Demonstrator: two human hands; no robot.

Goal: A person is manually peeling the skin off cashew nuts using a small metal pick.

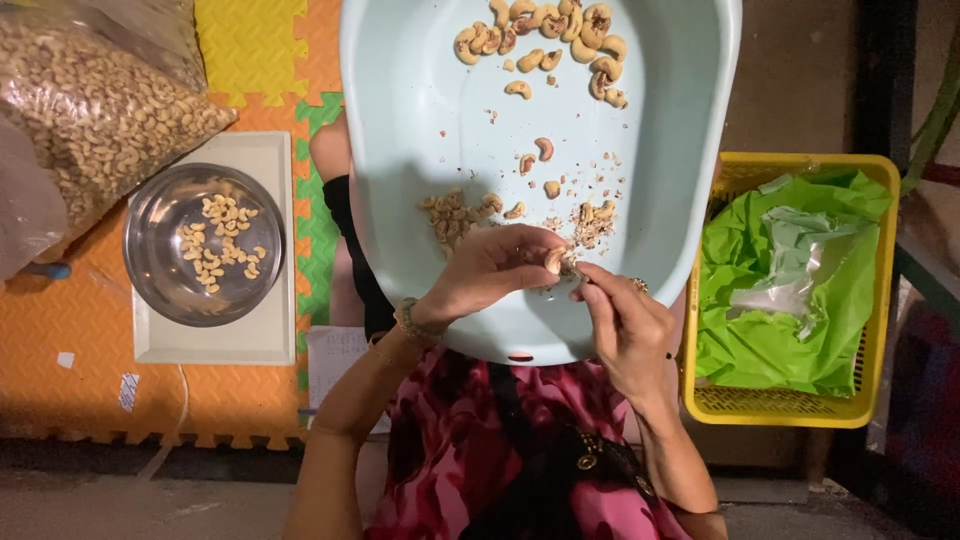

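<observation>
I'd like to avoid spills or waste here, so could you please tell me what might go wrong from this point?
1. The pale blue tub seems to rest on the person's lap, so a shift could tip it and scatter the cashews.
2. The left hand and right hand work one cashew nut between fingertips; it could slip or break.
3. Shell crumbs lie near whole nuts and may mix in.

A pale, curved cashew sits pinched between fingertips just above the near part of the tub, a light-blue plastic basin lying flat; its skin looks partly peeled, though that is hard to tell.
</observation>
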